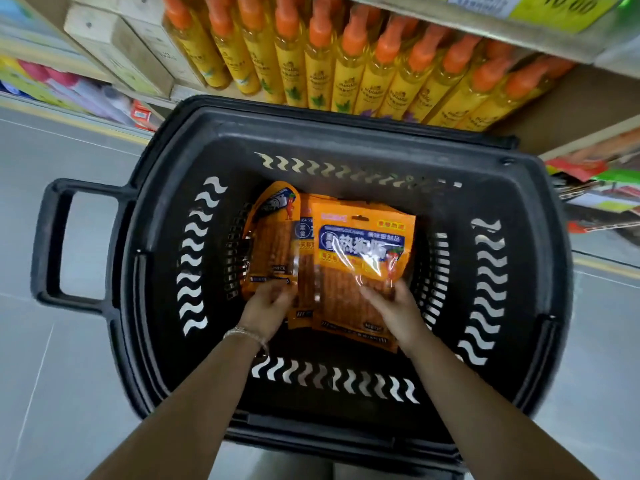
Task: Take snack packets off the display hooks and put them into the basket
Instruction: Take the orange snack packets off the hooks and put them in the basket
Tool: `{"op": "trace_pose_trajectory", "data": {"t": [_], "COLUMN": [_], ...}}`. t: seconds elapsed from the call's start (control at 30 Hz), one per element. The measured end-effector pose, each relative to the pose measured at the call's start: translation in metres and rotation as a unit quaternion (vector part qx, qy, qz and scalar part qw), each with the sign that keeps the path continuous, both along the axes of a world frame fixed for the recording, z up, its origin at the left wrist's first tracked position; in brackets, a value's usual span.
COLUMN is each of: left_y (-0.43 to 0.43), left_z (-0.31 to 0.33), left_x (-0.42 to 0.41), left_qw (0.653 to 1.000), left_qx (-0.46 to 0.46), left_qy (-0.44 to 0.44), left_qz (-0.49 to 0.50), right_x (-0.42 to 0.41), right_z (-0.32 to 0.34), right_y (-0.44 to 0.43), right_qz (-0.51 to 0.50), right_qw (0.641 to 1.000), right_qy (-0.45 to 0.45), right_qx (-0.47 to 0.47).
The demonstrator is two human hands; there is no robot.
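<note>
A black plastic basket [512,216] stands on the floor below me. Several orange snack packets lie overlapping on its bottom. The top packet [360,244] has a blue label and a clear window showing brown sticks. My right hand [394,311] holds this packet at its lower right corner, thumb on its face. My left hand [268,306] grips the lower edge of the left packet [273,237], which leans against the basket's left inner wall. A thin bracelet is on my left wrist. No display hooks are in view.
A shelf with a row of yellow bottles with orange caps [349,64] stands right behind the basket. Cardboard boxes [121,46] sit at the shelf's left. More coloured packets [602,188] show at the right edge. The basket's handle [52,244] sticks out to the left over grey floor tiles.
</note>
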State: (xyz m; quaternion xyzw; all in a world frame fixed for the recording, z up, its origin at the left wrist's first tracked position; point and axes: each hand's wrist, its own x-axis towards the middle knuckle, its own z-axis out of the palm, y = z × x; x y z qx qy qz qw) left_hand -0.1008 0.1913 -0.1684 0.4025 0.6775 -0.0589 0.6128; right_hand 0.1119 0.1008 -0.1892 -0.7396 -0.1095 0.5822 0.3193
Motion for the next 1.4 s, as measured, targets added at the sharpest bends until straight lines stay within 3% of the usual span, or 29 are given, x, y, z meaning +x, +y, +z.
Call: {"op": "trace_pose_trajectory", "data": {"t": [0.1, 0.23, 0.3, 0.43, 0.77, 0.97, 1.23, 1.4], "left_y": [0.004, 0.008, 0.014, 0.021, 0.021, 0.017, 0.008, 0.015], "left_z": [0.006, 0.010, 0.010, 0.002, -0.008, 0.006, 0.103, 0.169], "left_x": [0.005, 0.001, -0.003, -0.013, -0.009, -0.010, -0.003, 0.005], "left_qw": [0.998, 0.994, 0.993, 0.985, 0.986, 0.983, 0.974, 0.979], "left_qx": [0.003, 0.019, 0.025, 0.007, 0.004, -0.026, 0.040, 0.159], "left_qy": [-0.050, -0.035, 0.001, 0.038, 0.073, 0.050, 0.028, 0.024], "left_qz": [0.048, 0.103, 0.119, 0.169, 0.150, 0.173, 0.221, 0.127], "right_x": [-0.008, -0.027, -0.024, -0.001, 0.027, 0.016, 0.014, 0.035], "right_z": [0.019, 0.019, 0.006, -0.040, -0.081, -0.047, 0.061, 0.135], "right_y": [0.007, 0.026, 0.043, 0.052, 0.058, 0.050, 0.023, 0.000], "right_qz": [0.097, 0.188, 0.154, 0.015, -0.018, 0.089, 0.049, 0.017], "right_qw": [0.994, 0.978, 0.985, 0.993, 0.983, 0.988, 0.998, 0.986], "right_qy": [0.052, 0.084, 0.079, -0.038, -0.088, -0.054, -0.017, -0.161], "right_qx": [0.001, -0.013, -0.001, -0.109, -0.161, -0.111, -0.030, 0.042]}}
